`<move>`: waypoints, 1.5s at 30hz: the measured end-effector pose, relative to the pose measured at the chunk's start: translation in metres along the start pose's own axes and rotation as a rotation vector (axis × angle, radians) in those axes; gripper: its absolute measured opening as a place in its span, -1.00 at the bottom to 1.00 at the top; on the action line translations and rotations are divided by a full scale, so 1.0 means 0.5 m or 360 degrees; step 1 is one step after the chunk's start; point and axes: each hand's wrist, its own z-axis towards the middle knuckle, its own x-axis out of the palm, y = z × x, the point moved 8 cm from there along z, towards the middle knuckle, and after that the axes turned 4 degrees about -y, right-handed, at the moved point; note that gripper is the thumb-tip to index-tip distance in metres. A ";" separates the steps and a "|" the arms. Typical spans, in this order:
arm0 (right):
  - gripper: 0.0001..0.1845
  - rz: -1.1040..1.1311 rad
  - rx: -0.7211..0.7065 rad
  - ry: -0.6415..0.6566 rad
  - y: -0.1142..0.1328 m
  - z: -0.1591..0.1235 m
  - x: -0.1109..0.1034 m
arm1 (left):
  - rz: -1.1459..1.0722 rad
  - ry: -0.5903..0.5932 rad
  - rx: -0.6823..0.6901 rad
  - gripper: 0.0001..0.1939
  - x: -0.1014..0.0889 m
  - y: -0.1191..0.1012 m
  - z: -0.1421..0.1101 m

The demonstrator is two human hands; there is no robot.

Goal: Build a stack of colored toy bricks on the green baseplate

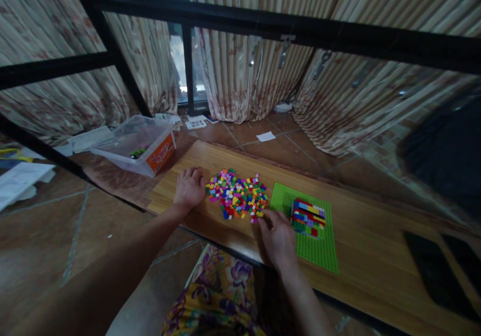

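A pile of small multicoloured toy bricks lies spread on the wooden table. My left hand rests on the tabletop at the pile's left edge, its fingers loosely bent and slightly apart, with nothing visible in them. At the lower right edge of the pile is my right hand, fingers bent together against the outermost bricks; whatever lies between the fingertips is too small to make out. Just right of that hand lies a green studded baseplate. A block of brick rows in several colours is built on it.
The long wooden table carries dark flat objects at its right end. A clear plastic bin with an orange label stands on the floor beyond the left end. Black metal bars cross in front of patterned curtains.
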 end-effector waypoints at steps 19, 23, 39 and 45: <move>-0.76 -0.0092 -0.0112 0.0047 0.006 -0.001 0.007 | 0.0024 -0.0039 0.0009 -0.67 -0.001 0.003 -0.001; -0.76 -0.0056 -0.0062 0.0061 0.002 -0.001 0.007 | 0.0031 -0.0028 0.0013 -0.67 0.000 0.004 0.000; -0.74 0.0362 0.0117 0.0081 -0.029 0.019 -0.004 | 0.0029 -0.0024 0.0014 -0.67 -0.001 0.002 0.001; -0.74 0.0160 0.0060 0.0013 -0.021 0.024 0.004 | 0.0029 -0.0030 0.0022 -0.68 0.004 0.006 0.001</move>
